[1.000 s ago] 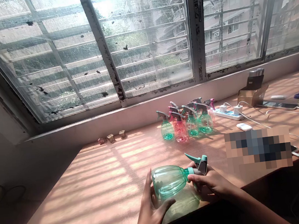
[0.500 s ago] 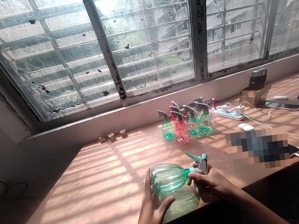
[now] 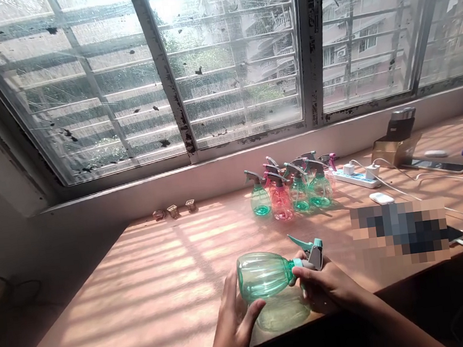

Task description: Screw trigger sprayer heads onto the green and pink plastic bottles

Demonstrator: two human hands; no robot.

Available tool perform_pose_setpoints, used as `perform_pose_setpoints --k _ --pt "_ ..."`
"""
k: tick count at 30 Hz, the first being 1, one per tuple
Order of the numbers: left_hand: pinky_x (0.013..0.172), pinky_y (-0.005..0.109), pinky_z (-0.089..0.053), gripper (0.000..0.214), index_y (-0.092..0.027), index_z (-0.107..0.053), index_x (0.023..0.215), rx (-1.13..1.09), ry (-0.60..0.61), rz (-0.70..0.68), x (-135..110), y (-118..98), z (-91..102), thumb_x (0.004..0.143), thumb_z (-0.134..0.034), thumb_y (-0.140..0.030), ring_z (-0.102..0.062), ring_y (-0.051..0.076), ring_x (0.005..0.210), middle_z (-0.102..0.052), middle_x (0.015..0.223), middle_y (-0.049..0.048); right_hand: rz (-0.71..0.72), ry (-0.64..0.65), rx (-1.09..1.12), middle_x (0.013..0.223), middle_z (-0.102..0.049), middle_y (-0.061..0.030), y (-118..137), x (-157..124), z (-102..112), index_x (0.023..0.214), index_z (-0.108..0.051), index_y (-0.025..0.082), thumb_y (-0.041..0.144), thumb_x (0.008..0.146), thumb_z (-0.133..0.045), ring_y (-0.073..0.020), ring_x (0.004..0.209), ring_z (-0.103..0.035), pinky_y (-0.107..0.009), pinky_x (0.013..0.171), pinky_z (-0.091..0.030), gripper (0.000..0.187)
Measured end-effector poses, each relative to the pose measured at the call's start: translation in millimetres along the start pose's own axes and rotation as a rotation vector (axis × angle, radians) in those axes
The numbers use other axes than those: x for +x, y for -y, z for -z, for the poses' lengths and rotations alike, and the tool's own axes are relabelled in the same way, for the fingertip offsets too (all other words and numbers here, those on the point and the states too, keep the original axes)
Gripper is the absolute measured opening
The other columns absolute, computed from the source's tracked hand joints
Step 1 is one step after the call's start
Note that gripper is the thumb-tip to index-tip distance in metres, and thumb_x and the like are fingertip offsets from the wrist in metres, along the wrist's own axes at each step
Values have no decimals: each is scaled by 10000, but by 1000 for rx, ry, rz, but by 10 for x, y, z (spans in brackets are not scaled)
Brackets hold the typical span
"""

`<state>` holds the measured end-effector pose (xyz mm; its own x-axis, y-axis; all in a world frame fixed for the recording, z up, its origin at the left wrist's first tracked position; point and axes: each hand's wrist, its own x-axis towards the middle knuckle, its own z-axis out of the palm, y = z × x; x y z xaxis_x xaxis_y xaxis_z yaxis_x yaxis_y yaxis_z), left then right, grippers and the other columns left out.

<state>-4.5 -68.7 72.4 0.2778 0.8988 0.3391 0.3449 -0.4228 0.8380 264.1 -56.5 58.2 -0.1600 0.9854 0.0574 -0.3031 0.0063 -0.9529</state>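
Note:
A clear green spray bottle (image 3: 263, 275) is held on its side just above the table's front edge, its base to the left. My right hand (image 3: 323, 280) is closed around the neck, with the thumb near the pale green collar. Beyond that hand stick out the grey spray head (image 3: 315, 256) and its mint trigger (image 3: 299, 242), which points up and left. My left hand (image 3: 236, 319) cups the base end, its fingers partly hidden behind the bottle and its thumb along the lower side. A greenish patch of light lies on the table beneath.
Several green and pink spray bottles (image 3: 281, 204) stand upright near the window wall. Small brown pieces (image 3: 172, 211) lie at the back left. To the right are a power strip (image 3: 354, 178), a white oval object (image 3: 381, 198), cables and a blurred-out dark item (image 3: 407, 230).
The bottle has shifted very slightly to the right and turned a little. My left fingers have drawn down along its base, and the left thumb is a little lower and further left.

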Motion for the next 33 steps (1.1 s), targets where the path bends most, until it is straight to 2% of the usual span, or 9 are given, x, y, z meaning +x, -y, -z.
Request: perform_pose_setpoints --k 5,9,12,17,23,26,28,30,33 --pt "1322 519 -202 567 -371 -474 1568 -28 -50 -30 36 -54 38 1022 -620 -414 -301 316 1593 -407 1691 41 4 -19 -30 623 -747 30 -18 4 19 891 -564 235 561 777 -874 -168 494 -669 -292 519 -521 464" --pt "1273 505 -332 578 -361 -552 1491 -86 -82 -4 15 -68 15 948 -721 -464 -444 332 1514 -551 1582 54 -2 -36 -46 654 -744 33 -50 18 35 904 -574 240 559 777 -875 -167 504 -655 -300 530 -499 457" --pt "1235 496 -388 499 -317 -588 1429 -139 -115 60 5 -118 12 987 -643 -542 -494 335 1478 -594 1539 74 -4 -21 -63 760 -775 11 -46 3 35 975 -659 239 504 734 -926 -201 665 -707 -347 678 -537 447" --pt "1260 477 -309 513 -247 -697 1168 -205 -204 153 27 -170 36 1040 -427 -663 -434 338 1504 -589 1517 94 13 60 -99 923 -793 -10 46 -49 20 1058 -770 258 460 755 -916 -272 947 -718 -411 915 -501 392" --pt "961 463 -519 448 -239 -614 941 -239 -169 224 25 -159 34 990 -545 -679 -689 313 1002 -721 957 53 5 62 -117 866 -784 -7 53 -47 38 1052 -781 243 447 726 -939 -237 817 -694 -367 793 -516 415" --pt "1001 421 -536 398 -252 -584 987 -302 -147 189 8 -152 2 966 -624 -647 -666 319 1193 -726 1224 80 -33 3 -102 769 -766 7 18 -30 53 1022 -735 232 526 690 -947 -183 630 -654 -311 615 -503 492" --pt "1092 430 -513 457 -299 -560 1222 -367 -128 132 -18 -129 -25 938 -680 -636 -552 332 1410 -576 1546 91 -50 -22 -96 677 -736 7 17 -24 53 912 -697 209 622 737 -882 -141 501 -583 -274 504 -445 484" --pt "1208 458 -420 689 -393 -379 1501 -411 -67 34 -54 -89 -39 935 -729 -573 -397 313 1551 -386 1708 82 -59 -22 -92 579 -684 7 29 -23 48 784 -652 197 713 794 -784 -112 409 -501 -259 430 -375 533" --pt "1306 485 -245 894 -469 -129 1637 -388 37 -60 -96 -25 -20 974 -728 -459 -192 280 1635 -179 1787 58 -49 -16 -91 557 -663 -3 37 -26 53 710 -647 188 746 795 -759 -108 408 -483 -265 437 -371 575"
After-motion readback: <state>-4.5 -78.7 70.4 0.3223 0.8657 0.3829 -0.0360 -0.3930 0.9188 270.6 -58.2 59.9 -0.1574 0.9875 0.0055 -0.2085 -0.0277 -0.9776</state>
